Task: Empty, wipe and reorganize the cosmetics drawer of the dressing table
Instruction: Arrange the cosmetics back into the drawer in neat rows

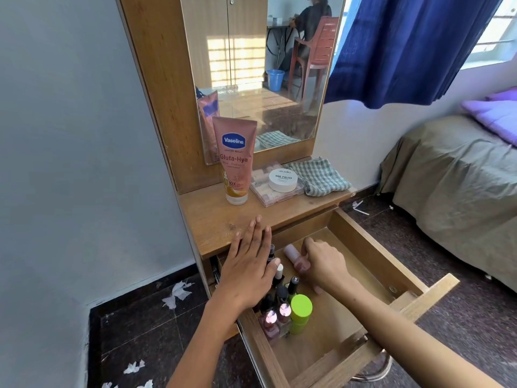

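The wooden drawer (372,253) of the dressing table stands pulled out. Along its left side stand several small bottles: nail polishes (275,317) and a green-capped bottle (300,313). My right hand (324,264) grips a pink bottle (295,257) at the drawer's back. My left hand (251,264) lies flat with straight fingers over the tabletop edge (212,219) and the drawer's back left corner, covering some dark bottles. On the tabletop stand a pink Vaseline tube (236,161), a clear palette box (272,191) with a white nail polish jar (283,179) on it, and a checked cloth (319,175).
A mirror (260,71) rises behind the tabletop and reflects a seated person. A blue curtain (405,49) hangs to the right, above a bed (453,186) with purple pillows. Torn white paper bits (179,294) lie on the dark floor at left.
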